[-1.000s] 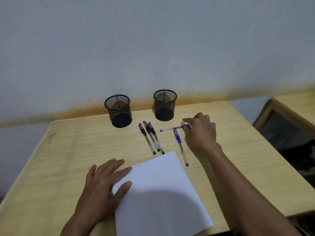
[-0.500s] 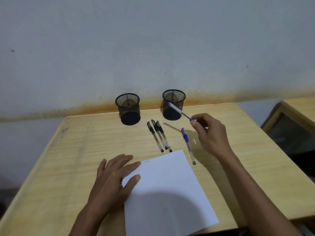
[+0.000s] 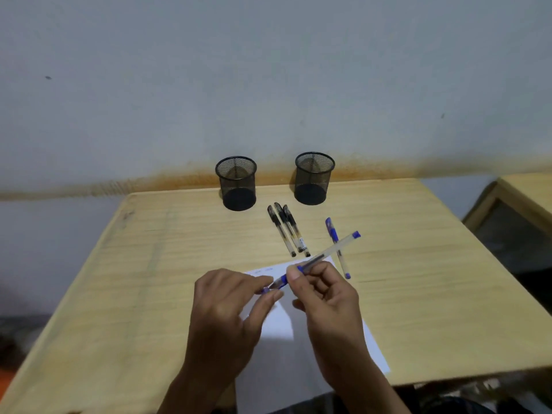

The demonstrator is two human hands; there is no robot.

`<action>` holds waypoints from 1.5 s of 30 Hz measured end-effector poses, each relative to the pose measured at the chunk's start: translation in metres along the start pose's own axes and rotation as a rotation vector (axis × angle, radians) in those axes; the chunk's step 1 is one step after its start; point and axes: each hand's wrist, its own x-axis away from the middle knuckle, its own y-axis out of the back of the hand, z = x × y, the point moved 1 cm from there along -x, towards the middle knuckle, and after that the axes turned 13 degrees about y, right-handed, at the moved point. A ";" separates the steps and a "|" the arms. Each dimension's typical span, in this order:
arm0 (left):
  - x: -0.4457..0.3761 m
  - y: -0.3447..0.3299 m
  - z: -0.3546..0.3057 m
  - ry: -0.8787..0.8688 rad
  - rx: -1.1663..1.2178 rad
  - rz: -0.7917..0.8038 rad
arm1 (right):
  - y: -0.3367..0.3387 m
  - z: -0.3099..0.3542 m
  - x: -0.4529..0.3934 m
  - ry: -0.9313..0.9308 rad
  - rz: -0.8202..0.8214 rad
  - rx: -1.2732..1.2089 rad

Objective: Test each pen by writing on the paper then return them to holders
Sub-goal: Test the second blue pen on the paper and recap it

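Head view: the right hand (image 3: 325, 297) pinches a clear-barrelled pen with blue ends (image 3: 316, 261) in a curled grip above the white sheet of paper (image 3: 280, 327), while the left hand (image 3: 230, 306) nips its near blue cap between thumb and fingertip. A hard tug could flick the cap off the pale wooden counter (image 3: 149, 264), or jab the tip. A second blue pen (image 3: 336, 243) and three black pens (image 3: 286, 231) lie near two black mesh holders (image 3: 237, 183). Half a second ago the left hand lay flat on the paper and the pen was out by the right holder.
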 end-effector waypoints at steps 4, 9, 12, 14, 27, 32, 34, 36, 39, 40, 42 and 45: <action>0.000 0.007 -0.001 -0.025 -0.045 0.007 | 0.001 0.005 -0.001 0.017 0.055 0.039; -0.003 0.010 -0.001 0.058 0.001 0.125 | 0.006 0.012 -0.007 0.093 0.108 0.175; -0.009 0.018 -0.007 0.136 0.099 0.165 | 0.010 0.014 -0.014 0.140 0.130 0.183; -0.016 0.025 -0.016 0.173 0.153 0.182 | 0.008 0.018 -0.018 0.172 0.138 0.141; -0.019 0.045 0.024 0.693 0.323 0.301 | 0.039 0.029 -0.091 0.140 -0.175 -0.236; -0.017 0.047 0.056 0.776 0.161 0.250 | 0.054 0.024 -0.102 0.147 -0.119 -0.051; -0.023 0.034 0.054 0.754 0.155 0.222 | 0.038 0.006 -0.082 0.125 -0.032 -0.017; -0.032 0.021 0.055 0.692 0.104 0.208 | 0.030 -0.007 -0.065 0.106 0.002 0.005; -0.049 0.004 0.059 0.640 0.001 0.219 | 0.028 -0.013 -0.051 0.102 0.018 0.031; -0.055 -0.002 0.061 0.624 -0.038 0.219 | 0.029 -0.012 -0.048 0.104 0.018 0.035; -0.067 -0.015 0.069 0.595 -0.138 0.213 | 0.030 -0.011 -0.044 0.104 0.007 0.052; -0.073 -0.028 0.082 0.616 -0.240 0.231 | 0.034 -0.012 -0.039 0.088 -0.001 0.069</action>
